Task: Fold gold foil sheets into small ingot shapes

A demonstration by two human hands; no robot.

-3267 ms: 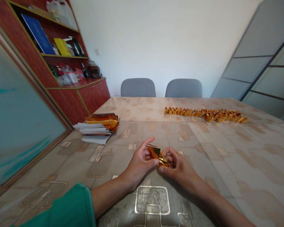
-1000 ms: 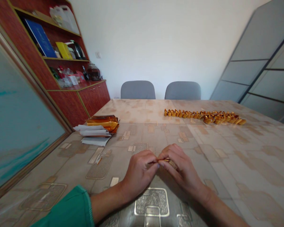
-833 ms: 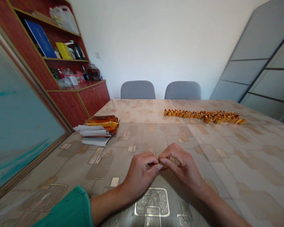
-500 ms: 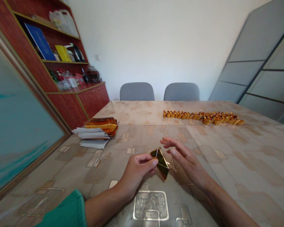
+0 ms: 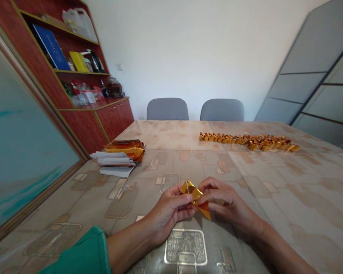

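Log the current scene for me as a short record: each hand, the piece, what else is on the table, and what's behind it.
left hand: pinching the gold foil piece
right hand: at the piece's right side; grip partly hidden
piece: creased, between both hands
table left: gold foil bundle, pale sheets in front
table far right: small folded gold pieces
behind table: two grey chairs

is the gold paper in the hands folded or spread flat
Folded: the gold paper shows angled, creased faces between left hand and right hand.

Green L sleeve (image 5: 81,253), pale stitched hem (image 5: 105,247), prob. elbow-length, bare L hand (image 5: 170,211), bare R hand (image 5: 228,199)
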